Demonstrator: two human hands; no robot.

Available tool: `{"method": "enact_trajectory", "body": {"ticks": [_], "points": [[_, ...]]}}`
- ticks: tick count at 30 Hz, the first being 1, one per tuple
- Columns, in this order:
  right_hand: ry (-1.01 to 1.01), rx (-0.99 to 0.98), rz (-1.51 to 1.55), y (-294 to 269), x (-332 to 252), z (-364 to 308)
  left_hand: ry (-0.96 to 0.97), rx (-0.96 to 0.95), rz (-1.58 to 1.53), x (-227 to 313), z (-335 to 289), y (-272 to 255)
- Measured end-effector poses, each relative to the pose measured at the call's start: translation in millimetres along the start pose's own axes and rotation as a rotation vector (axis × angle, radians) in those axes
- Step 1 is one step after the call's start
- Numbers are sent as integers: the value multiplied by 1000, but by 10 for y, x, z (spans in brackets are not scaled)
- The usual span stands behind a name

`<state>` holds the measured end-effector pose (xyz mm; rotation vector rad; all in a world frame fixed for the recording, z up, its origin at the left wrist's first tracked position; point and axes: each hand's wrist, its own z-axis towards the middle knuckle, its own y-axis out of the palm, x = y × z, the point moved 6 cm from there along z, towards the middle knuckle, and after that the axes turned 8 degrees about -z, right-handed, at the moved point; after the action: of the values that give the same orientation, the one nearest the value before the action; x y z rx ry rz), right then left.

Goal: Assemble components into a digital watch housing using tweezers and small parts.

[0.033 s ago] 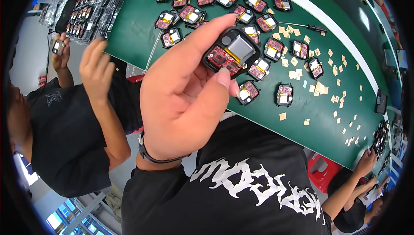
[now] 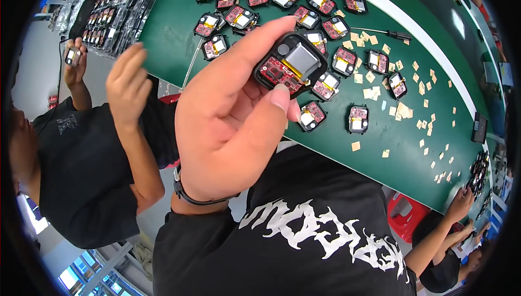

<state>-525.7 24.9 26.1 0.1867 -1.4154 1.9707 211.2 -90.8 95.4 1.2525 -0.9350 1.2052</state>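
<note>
My left hand [image 2: 228, 128], with a dark band at the wrist, is raised close to the camera. It grips a black watch case [image 2: 290, 64] by its edges, thumb at the lower side and fingers around the top and back. A red circuit board, a silver battery and yellow tape show inside the case. Far off at the right, my right hand [image 2: 460, 205] lies at the table's edge beside a heap of small black parts [image 2: 478, 174]. Its fingers look closed, but what they hold is too small to make out.
Similar open watch cases [image 2: 344, 61] lie across the green table [image 2: 380, 155], with pale square pieces [image 2: 402, 110] and a screwdriver [image 2: 399, 35]. Trays of watch parts in plastic [image 2: 106, 19] stand at far left. There a co-worker's hand [image 2: 127, 87] is raised, the other holding a watch part [image 2: 72, 56].
The co-worker's raised hand at the left has moved a little to the right. My left hand and the watch case have hardly shifted.
</note>
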Motion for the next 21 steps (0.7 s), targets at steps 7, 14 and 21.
{"method": "enact_trajectory", "body": {"ticks": [7, 14, 21], "points": [[-98, 250, 134, -715, -716, 43, 162, 53, 110, 129, -23, -66], [-242, 461, 187, -1235, -1172, -17, 170, 18, 218, 122, -50, -55], [-328, 491, 309, -1485, -1518, -56, 105, 35, 102, 55, -79, -148]]}}
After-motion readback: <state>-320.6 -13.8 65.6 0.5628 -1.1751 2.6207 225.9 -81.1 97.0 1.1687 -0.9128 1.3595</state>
